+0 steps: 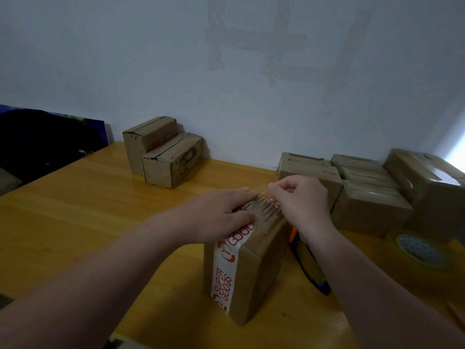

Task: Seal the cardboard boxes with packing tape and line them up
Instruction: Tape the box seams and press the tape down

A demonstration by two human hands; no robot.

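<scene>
A brown cardboard box (254, 268) with a white and red "SUPER GOODS" tape strip stands on the yellow wooden table (83, 210) in front of me. My left hand (216, 212) lies flat on the box's top, fingers straight, pressing it. Just to its right, my right hand (299, 200) pinches a strip of clear tape (261, 195) over the far edge of the box's top. A roll of packing tape (419, 250) lies on the table at the right.
Two taped boxes (163, 152) stand at the back left against the wall. Several boxes (372, 190) crowd the back right. A blue and orange tool (309, 265) lies just right of the box, partly under my right forearm. A dark object (42, 139) sits far left.
</scene>
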